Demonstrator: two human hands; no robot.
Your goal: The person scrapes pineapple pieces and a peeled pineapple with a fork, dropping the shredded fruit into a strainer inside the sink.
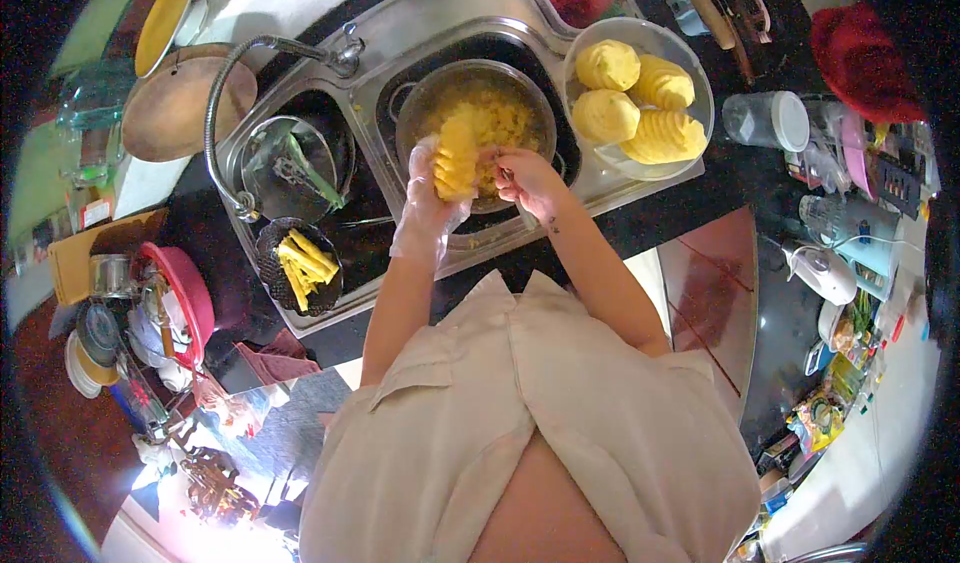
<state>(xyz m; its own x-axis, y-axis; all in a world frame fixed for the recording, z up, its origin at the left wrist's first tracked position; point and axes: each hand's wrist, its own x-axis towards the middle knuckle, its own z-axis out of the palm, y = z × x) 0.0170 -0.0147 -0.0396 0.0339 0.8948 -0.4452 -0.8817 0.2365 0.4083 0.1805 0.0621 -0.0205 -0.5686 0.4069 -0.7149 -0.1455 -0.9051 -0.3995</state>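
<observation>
My left hand (424,193), in a clear plastic glove, grips a peeled pineapple (457,155) with spiral grooves cut into its flesh. It is held upright over a metal pot (405,128) with yellow pineapple scraps (510,113) inside. My right hand (530,183) is closed beside the fruit on a slim metal tool (527,219), whose end shows below the palm. The tool's working end is hidden and blurred. Right of the pot, several peeled pineapples (664,135) lie in a clear round bowl (708,113).
The pot stands in the right basin of a steel sink (365,153). A flexible faucet (213,113) arches over the left basin, which holds a glass lid (270,188). A black basket (325,298) holds yellow strips. A pink basin (200,293) is at left, a lidded jar (755,121) at right.
</observation>
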